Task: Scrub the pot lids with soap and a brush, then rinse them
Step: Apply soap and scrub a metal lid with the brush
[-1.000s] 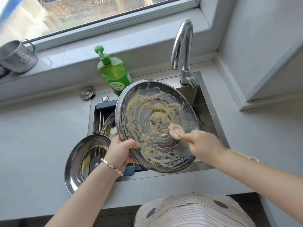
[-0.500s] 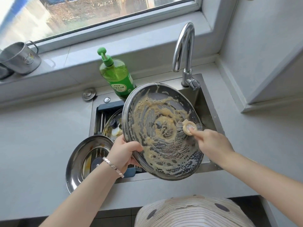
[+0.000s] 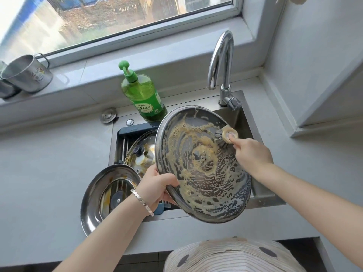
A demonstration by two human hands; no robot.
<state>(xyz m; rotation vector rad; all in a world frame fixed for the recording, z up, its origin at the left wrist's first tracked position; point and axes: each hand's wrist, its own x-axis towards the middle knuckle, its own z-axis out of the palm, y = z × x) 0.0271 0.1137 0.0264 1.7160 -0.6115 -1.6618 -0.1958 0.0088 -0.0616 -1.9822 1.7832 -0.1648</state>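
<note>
Large round steel pot lid [image 3: 202, 173], underside coated in tan suds: was held tilted over the steel sink [image 3: 263, 201]. Left hand [image 3: 155, 187]: gripped its rim at 8 o'clock. Right hand [image 3: 252, 154]: apparently closed round the beige-headed dark-bristled brush [image 3: 225, 137], forefinger on the head, bristles against the lid at 2 o'clock. Green pump soap bottle [image 3: 143, 97]: stood at 11 o'clock.

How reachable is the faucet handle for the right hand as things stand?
Probably yes: the faucet handle sits just beyond the right hand, past the soapy lid, nothing between. That hand grips the brush, though, so its fingers are occupied.
</note>
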